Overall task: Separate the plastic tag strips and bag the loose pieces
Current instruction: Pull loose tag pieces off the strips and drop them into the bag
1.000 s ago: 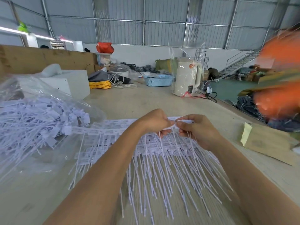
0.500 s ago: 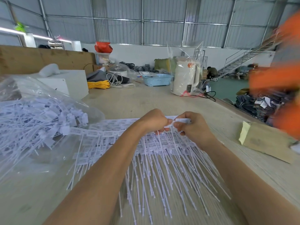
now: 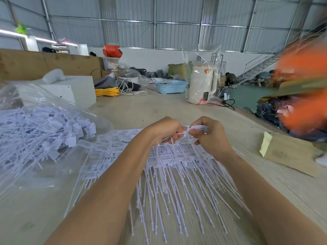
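Observation:
A pile of joined white plastic tag strips (image 3: 169,174) lies on the table in front of me, label heads far, thin tails fanning toward me. My left hand (image 3: 164,130) and my right hand (image 3: 208,135) meet above its far edge. Both pinch the same white tag strip (image 3: 194,128), which bends between the fingertips. On the left lies a clear plastic bag (image 3: 44,131) holding several loose tags.
A wooden block with yellow tape (image 3: 286,152) lies at the right. Farther back stand a white kettle in a clear bag (image 3: 201,85), a blue basket (image 3: 170,86), a yellow cable coil (image 3: 107,91) and a white box (image 3: 74,91). A blurred orange fan (image 3: 306,89) spins at the right edge.
My hands have stayed at the same spot; the strip between them has been bent and twisted, with my right hand tilting slightly.

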